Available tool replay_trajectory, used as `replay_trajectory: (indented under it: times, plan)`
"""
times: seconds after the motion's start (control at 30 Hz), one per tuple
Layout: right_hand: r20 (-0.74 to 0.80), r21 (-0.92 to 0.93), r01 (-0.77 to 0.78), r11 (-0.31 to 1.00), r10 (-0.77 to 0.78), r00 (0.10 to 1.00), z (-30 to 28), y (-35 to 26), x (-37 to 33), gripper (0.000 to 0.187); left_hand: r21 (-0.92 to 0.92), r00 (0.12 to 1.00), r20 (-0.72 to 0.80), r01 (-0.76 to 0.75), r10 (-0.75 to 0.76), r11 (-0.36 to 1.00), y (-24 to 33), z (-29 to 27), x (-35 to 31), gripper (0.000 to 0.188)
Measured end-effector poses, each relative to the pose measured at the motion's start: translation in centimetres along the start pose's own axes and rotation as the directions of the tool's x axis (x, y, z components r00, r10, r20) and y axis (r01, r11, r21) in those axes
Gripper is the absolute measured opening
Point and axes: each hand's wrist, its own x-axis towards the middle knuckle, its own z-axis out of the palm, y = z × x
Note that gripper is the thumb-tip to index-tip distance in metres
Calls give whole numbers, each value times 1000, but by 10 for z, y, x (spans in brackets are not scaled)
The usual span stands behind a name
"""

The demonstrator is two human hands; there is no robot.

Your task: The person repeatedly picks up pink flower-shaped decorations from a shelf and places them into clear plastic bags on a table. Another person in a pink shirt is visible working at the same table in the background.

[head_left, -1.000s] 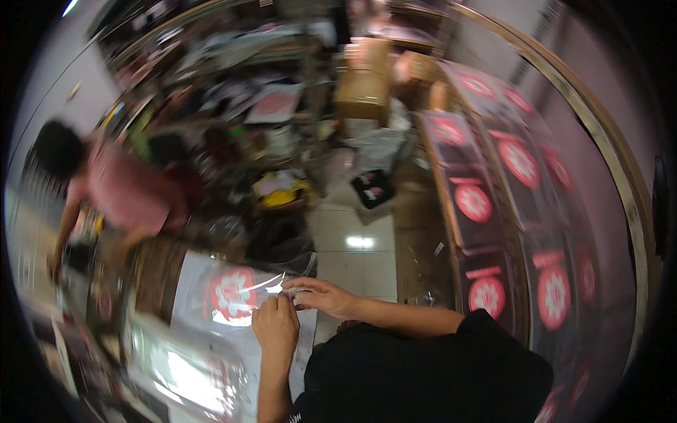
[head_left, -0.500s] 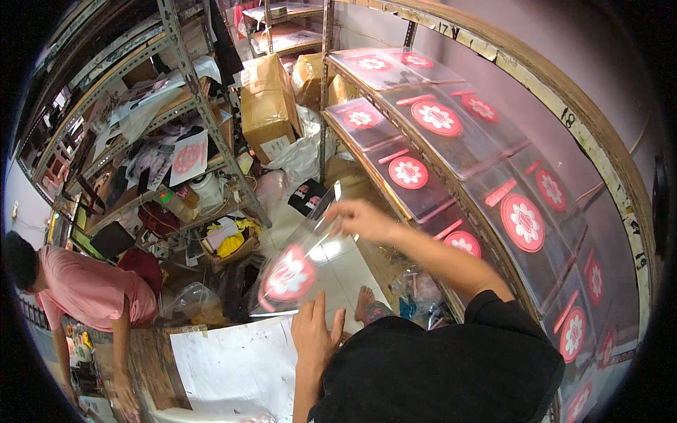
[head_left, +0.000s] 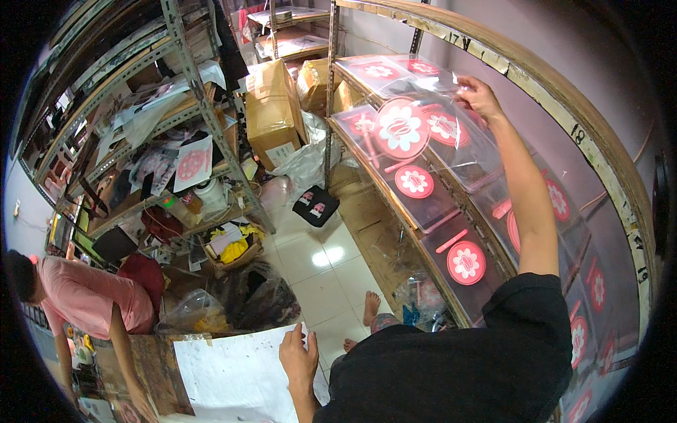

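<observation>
My right hand (head_left: 479, 99) reaches over the rack on the right. Its fingers pinch one edge of a clear plastic sheet (head_left: 401, 128) printed with a pink disc and white flower. The sheet hangs tilted over the upper shelves, and similar printed sheets show through it. Below it, more of these sheets (head_left: 466, 262) lie flat in rows on the shelf boards. My left hand (head_left: 299, 354) is open with nothing in it, fingers slightly apart, beside the right edge of a large white paper (head_left: 229, 374) on the worktable.
Left of the table a person in a pink shirt (head_left: 95, 292) bends forward. A metal shelf rack (head_left: 201, 106) with papers stands behind. Cardboard boxes (head_left: 271, 116), a folded black cloth (head_left: 315, 206) and plastic bags (head_left: 303, 151) sit on the tiled floor (head_left: 307, 282).
My right hand has swung up and right from above the floor, carrying the printed plastic sheet over the rack. My left hand has shifted slightly down and left.
</observation>
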Motion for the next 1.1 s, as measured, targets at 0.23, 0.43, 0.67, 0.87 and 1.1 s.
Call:
replay_trajectory:
  times: [0.23, 0.43, 0.67, 0.87, 1.1]
  plan:
    - [-385, 148, -179, 973, 224, 895, -63, 105, -36, 53, -41, 999, 33, 12, -10, 999, -10, 13, 2, 33]
    - [-423, 143, -415, 898, 435, 795, -98, 159, -67, 61, -39, 996, 67, -64, 67, 997, -16, 20, 8, 31]
    - [-496, 42, -456, 889, 415, 763, -85, 156, -84, 62, -59, 994, 94, -58, 63, 997, -15, 24, 10, 32]
    - [-571, 62, -486, 872, 430, 700, -68, 138, -95, 61, -69, 992, 91, -87, 93, 994, -21, 29, 8, 33]
    - [-626, 80, -452, 888, 398, 671, -63, 154, -91, 61, -70, 992, 102, -71, 78, 995, -24, 31, 6, 34]
